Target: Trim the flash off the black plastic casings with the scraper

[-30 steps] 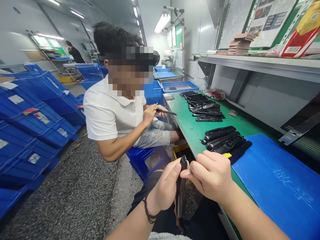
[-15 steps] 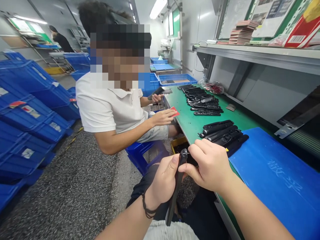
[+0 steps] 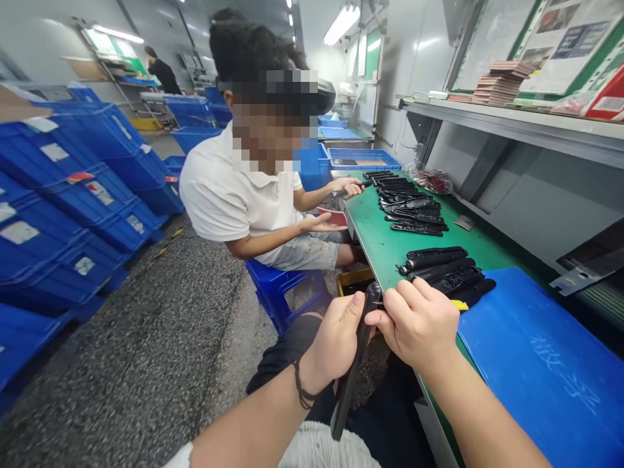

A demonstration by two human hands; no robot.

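Note:
A long, narrow black plastic part (image 3: 350,383) is held by my left hand (image 3: 337,338), with the fingers wrapped round its upper half and the thumb near its rounded top. It slants down over my lap. My right hand (image 3: 423,318) is closed on a thin tool with a yellow end (image 3: 459,304); its slim metal tip meets or nearly meets the top of the part. My right thumb rests close to the part's edge. Most of the tool is hidden inside my fist. Similar black parts (image 3: 446,270) lie on the green table just beyond my right hand.
A blue mat (image 3: 550,351) covers the near table. More black parts (image 3: 409,205) lie farther along the green tabletop (image 3: 377,237). A co-worker (image 3: 219,188) on a blue stool (image 3: 277,292) holds a red pad (image 3: 334,218) and a dark part. Blue crates (image 3: 63,195) stand stacked at left.
The view has swung left, so the scene sits farther right. The co-worker's hand with the red pad has turned palm up. More of my tool's yellow end shows.

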